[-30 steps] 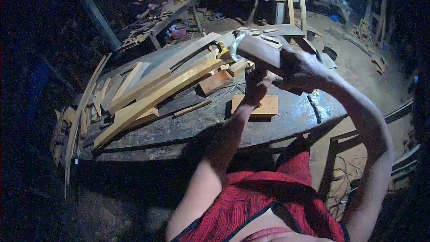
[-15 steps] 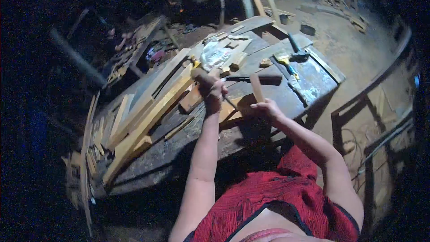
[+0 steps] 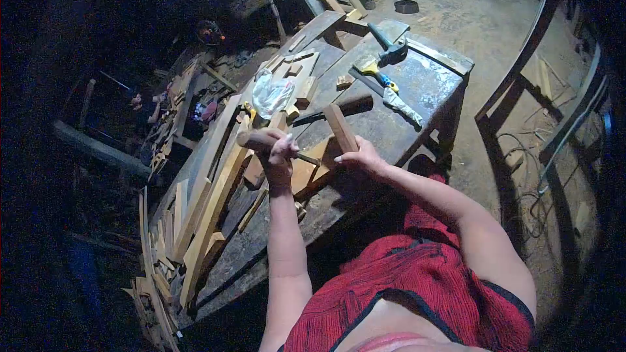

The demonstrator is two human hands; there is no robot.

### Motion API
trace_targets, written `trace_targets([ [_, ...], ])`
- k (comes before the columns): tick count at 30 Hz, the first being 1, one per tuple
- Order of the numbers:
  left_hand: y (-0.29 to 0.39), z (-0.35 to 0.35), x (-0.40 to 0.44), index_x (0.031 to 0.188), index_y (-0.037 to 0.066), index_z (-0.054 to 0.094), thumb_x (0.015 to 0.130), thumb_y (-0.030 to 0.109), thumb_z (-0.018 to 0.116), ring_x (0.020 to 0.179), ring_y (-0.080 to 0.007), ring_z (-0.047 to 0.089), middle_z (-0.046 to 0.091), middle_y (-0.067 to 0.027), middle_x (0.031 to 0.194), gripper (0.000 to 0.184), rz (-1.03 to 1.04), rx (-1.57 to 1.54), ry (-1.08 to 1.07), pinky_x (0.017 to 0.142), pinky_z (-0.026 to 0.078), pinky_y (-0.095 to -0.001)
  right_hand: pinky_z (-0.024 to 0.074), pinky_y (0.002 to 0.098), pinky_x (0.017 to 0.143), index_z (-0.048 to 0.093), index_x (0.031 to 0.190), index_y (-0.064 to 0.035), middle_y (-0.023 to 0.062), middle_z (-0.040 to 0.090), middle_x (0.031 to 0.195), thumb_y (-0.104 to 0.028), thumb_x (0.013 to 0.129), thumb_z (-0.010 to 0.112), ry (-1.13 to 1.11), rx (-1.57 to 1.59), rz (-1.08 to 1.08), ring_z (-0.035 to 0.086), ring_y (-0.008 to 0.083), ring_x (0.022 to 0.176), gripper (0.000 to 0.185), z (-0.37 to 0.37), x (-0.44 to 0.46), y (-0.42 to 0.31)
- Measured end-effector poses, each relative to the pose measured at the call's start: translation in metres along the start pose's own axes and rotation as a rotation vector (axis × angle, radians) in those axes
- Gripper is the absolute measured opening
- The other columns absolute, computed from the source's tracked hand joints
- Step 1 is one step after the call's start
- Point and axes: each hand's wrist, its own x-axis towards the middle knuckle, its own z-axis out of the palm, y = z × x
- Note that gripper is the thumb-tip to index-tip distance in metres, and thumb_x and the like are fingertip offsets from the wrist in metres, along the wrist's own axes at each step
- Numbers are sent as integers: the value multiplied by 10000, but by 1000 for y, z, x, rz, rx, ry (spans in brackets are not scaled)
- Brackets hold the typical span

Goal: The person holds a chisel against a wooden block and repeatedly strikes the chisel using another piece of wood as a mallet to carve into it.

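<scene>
My left hand (image 3: pixel 279 155) is closed round a chisel (image 3: pixel 255 139) with a thick wooden handle. Its thin metal shaft points down to the right, over an orange-brown wooden block (image 3: pixel 303 175) on the bench. Whether the tip touches the block I cannot tell. In my right hand (image 3: pixel 365 158) is a short flat piece of wood (image 3: pixel 340 129), gripped at its lower end and tilted up to the left. Just behind it lies a dark wooden mallet (image 3: pixel 354 105), partly hidden by that piece.
The workbench (image 3: pixel 251 257) carries long planks (image 3: pixel 218 212) on the left and a clear plastic bag (image 3: pixel 272 94). A hammer (image 3: pixel 390 49), a yellow-and-blue brush (image 3: pixel 370 68) and small wood offcuts lie farther back. Metal frames and cables (image 3: pixel 531 189) stand at right.
The view has swung, so the bench appears farther left. The wood piece in my right hand leans more to the left. Both hands keep their hold.
</scene>
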Motion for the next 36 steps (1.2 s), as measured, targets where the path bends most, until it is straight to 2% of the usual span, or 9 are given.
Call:
trace_targets([
  [6,21,26,6,863,77,434,700,70,580,503,-140,480,442,-24,641,218,68,-131,-69,496,447,-279,453,271,510,481,1021,-17,43,560,759,-245,629,788,-58,89,105,552,122,603,547,-5,6,8],
  [8,17,10,25,841,82,447,702,67,571,472,-117,464,434,-11,589,187,79,-154,-70,435,421,-256,464,282,578,526,971,-9,57,587,787,-297,624,785,-91,155,177,569,136,659,521,-8,3,1],
  [9,32,26,24,782,75,461,703,72,578,459,-108,469,458,-15,594,141,153,-57,-13,427,417,-241,475,292,646,571,922,0,70,615,815,-349,618,782,-107,223,235,586,151,716,509,-9,2,-4],
  [13,47,39,17,719,70,487,686,98,628,456,-108,494,468,-5,549,148,121,91,12,445,406,-228,463,261,581,561,884,9,45,605,775,-324,652,770,-146,244,283,562,106,654,457,-10,-5,-21],
  [19,40,47,2,716,71,485,677,117,641,458,-104,498,455,2,554,167,79,140,50,450,382,-213,461,268,627,563,895,15,59,602,778,-388,626,778,-72,131,122,566,126,694,530,-9,7,7],
  [21,40,52,-1,799,59,465,678,103,612,462,-137,495,452,-17,601,195,24,186,30,462,446,-254,461,272,635,563,894,18,65,602,783,-400,622,777,-69,92,133,566,132,701,543,-10,7,8],
  [25,25,54,0,708,87,483,691,144,627,457,-95,488,460,7,551,155,-8,233,36,444,380,-214,459,284,661,562,890,23,78,602,801,-420,610,777,-54,41,105,565,143,721,567,-8,8,14],
  [33,15,55,2,703,71,489,697,149,628,452,-103,503,485,-9,554,160,33,277,48,451,412,-230,446,296,709,560,931,22,87,596,844,-438,597,772,-85,27,127,559,156,786,607,-8,10,18],
  [36,14,54,4,806,80,484,674,132,653,500,-117,521,479,-5,608,221,-18,281,31,467,438,-249,443,296,721,558,939,23,93,594,862,-441,600,766,-88,34,125,557,159,803,611,-8,9,15],
])
